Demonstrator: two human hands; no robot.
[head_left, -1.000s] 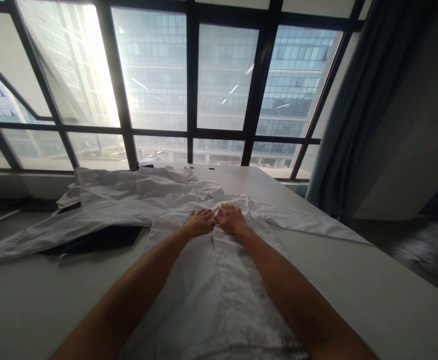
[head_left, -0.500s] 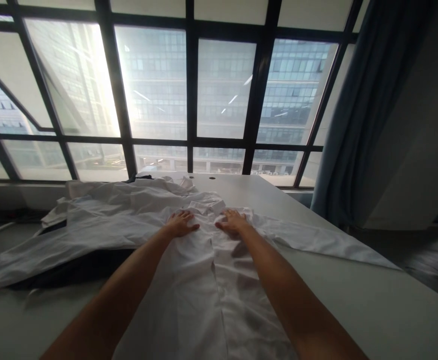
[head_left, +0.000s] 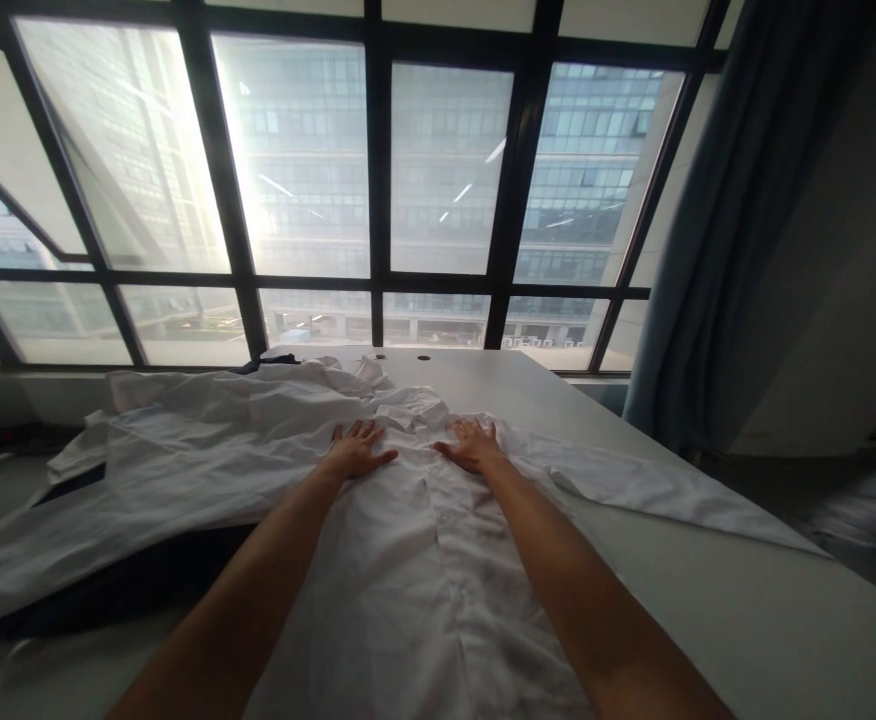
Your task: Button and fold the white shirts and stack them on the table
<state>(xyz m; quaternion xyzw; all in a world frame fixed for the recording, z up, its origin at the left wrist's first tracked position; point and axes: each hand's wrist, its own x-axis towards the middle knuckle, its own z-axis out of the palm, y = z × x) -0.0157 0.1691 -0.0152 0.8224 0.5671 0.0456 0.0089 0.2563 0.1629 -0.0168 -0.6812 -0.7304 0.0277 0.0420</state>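
Observation:
A white button-front shirt (head_left: 389,580) lies spread over the table, its collar (head_left: 412,412) at the far end and one sleeve (head_left: 633,490) stretched out to the right. Just left of the collar, my left hand (head_left: 355,448) rests flat on the shirt with its fingers spread. Across the front placket from it, my right hand (head_left: 472,443) presses on the other shoulder area, fingers also apart. Neither hand grips the cloth. Wrinkles run down the front, and my forearms cover parts of both sides.
More white garments (head_left: 205,425) are heaped on the left, with dark cloth (head_left: 160,575) beneath them. The white table (head_left: 708,590) reaches towards large framed windows (head_left: 438,170). A blue-grey curtain (head_left: 700,250) hangs at the right. Blurred pale fabric (head_left: 873,515) shows past the table's right edge.
My right hand's fingers have spread slightly wider on the shirt. Both hands stay in nearly the same place near the collar. The camera view has shifted a little.

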